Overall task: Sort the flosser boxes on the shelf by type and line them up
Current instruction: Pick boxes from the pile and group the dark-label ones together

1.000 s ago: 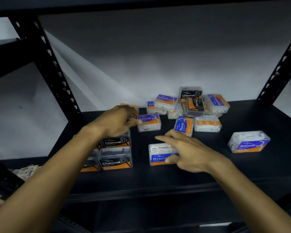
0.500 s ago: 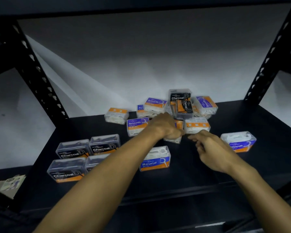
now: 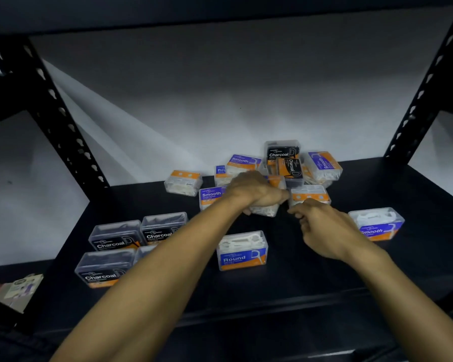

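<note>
My left hand (image 3: 254, 192) grips a clear flosser box (image 3: 266, 210) in the middle of the black shelf (image 3: 298, 278); its label is hidden under my fingers. My right hand (image 3: 322, 228) hovers just right of it with fingers loosely curled and holds nothing. A Round box (image 3: 242, 250) stands upright near the front. Several Charcoal boxes (image 3: 115, 237) sit grouped at the front left. A Smooth box (image 3: 377, 223) stands alone at the right. A loose pile of Smooth, Round and Charcoal boxes (image 3: 285, 163) lies at the back.
Black perforated uprights (image 3: 63, 118) frame the shelf at the back left and back right (image 3: 426, 84). A grey wall closes the back. One box (image 3: 183, 182) lies apart at the back left. Some packets (image 3: 16, 288) show on a lower level at the far left.
My left hand left the Charcoal group, reached right to the pile and closed on a box. My right hand let go of the Round box and rose towards the pile.
</note>
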Available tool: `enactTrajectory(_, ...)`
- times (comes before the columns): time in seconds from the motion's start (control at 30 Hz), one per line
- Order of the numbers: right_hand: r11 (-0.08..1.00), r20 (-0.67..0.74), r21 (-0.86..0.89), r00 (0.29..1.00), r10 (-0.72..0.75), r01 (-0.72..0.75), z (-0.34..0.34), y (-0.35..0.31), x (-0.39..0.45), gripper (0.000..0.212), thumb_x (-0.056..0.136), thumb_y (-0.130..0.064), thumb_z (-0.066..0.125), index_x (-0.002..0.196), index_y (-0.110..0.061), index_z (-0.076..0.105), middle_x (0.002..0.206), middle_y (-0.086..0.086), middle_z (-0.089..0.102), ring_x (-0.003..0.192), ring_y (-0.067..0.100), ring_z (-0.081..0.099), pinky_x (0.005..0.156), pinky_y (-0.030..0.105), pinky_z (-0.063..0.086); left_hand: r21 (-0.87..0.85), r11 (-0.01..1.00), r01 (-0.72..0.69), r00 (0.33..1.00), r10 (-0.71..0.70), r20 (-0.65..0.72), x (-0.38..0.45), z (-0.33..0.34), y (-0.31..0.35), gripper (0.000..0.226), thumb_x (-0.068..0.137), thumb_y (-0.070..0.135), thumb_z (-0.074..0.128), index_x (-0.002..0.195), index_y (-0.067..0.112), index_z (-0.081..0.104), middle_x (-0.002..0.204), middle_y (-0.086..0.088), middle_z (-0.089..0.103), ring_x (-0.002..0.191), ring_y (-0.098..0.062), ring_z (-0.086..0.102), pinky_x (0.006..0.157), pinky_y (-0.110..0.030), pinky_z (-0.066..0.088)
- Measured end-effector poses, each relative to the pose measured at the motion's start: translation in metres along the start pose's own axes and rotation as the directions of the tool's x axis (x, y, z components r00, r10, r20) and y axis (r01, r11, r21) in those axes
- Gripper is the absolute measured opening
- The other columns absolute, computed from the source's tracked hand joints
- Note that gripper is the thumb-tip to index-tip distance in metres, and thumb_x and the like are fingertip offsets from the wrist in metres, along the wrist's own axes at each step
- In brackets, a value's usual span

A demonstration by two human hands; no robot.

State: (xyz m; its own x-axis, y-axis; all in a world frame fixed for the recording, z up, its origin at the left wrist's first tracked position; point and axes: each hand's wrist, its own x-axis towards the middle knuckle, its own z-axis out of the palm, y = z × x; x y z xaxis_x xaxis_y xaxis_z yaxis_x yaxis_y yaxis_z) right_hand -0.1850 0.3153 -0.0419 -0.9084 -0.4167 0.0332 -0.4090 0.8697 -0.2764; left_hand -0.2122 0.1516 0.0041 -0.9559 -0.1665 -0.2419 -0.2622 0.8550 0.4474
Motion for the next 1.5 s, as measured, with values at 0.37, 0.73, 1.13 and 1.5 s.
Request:
enactTrajectory(0.37, 0.987, 0.023, -0.009, 0.987, -0.158, 0.158, -0.003, -0.056, 0.067, 0.044, 0.085, -0.010, 0.053, 0.128, -0.021, 0.051, 0.132, 0.007, 0.050, 0.116, 0.028, 0.050, 0.090, 0.041, 0.048, -0.120, 0.974, -0.194, 0.959, 0.163, -0.232, -0.032, -0.055, -0.068, 0.073, 0.067, 0.034, 0.083, 0.120, 0.020, 0.034, 0.100, 0.004, 0.058, 0.085, -0.013, 0.060, 0.066, -0.025, 0.051)
enactTrajectory(0.73, 0.724, -0.083, 0.675, 0.989, -0.118, 0.143, -0.026, -0.081, 0.093, 0.050, 0.090, -0.045, 0.056, 0.136, -0.031, 0.042, 0.123, -0.006, 0.053, 0.107, 0.011, 0.056, 0.077, 0.025, 0.050, 0.020, 0.945, -0.326, 0.908, 0.319, -0.272, -0.029, -0.059, -0.096, 0.075, 0.067, 0.029, 0.084, 0.131, 0.026, 0.046, 0.117, 0.001, 0.046, 0.103, -0.016, 0.051, 0.081, -0.025, 0.044)
enactTrajectory(1.13, 0.681, -0.078, 0.729, 0.997, -0.018, 0.069, -0.035, -0.051, 0.100, 0.041, 0.087, -0.028, 0.065, 0.126, -0.038, 0.053, 0.122, 0.004, 0.060, 0.103, 0.015, 0.063, 0.092, 0.035, 0.052, -0.181, 0.939, -0.293, 0.952, 0.269, -0.145, -0.008, -0.081, -0.118, 0.075, 0.085, 0.027, 0.073, 0.146, 0.026, 0.030, 0.143, 0.000, 0.044, 0.129, -0.014, 0.046, 0.096, -0.026, 0.045)
enactTrajectory(1.5, 0.632, -0.039, 0.774, 0.999, -0.031, 0.049, -0.035, -0.032, 0.079, 0.030, 0.087, -0.013, 0.064, 0.110, -0.032, 0.057, 0.109, -0.005, 0.066, 0.102, 0.010, 0.064, 0.092, 0.038, 0.053, 0.334, 0.922, -0.195, 0.981, 0.174, 0.090, 0.029, -0.042, -0.111, 0.072, 0.081, 0.032, 0.074, 0.142, 0.020, 0.036, 0.136, -0.004, 0.051, 0.119, -0.023, 0.051, 0.095, -0.034, 0.043)
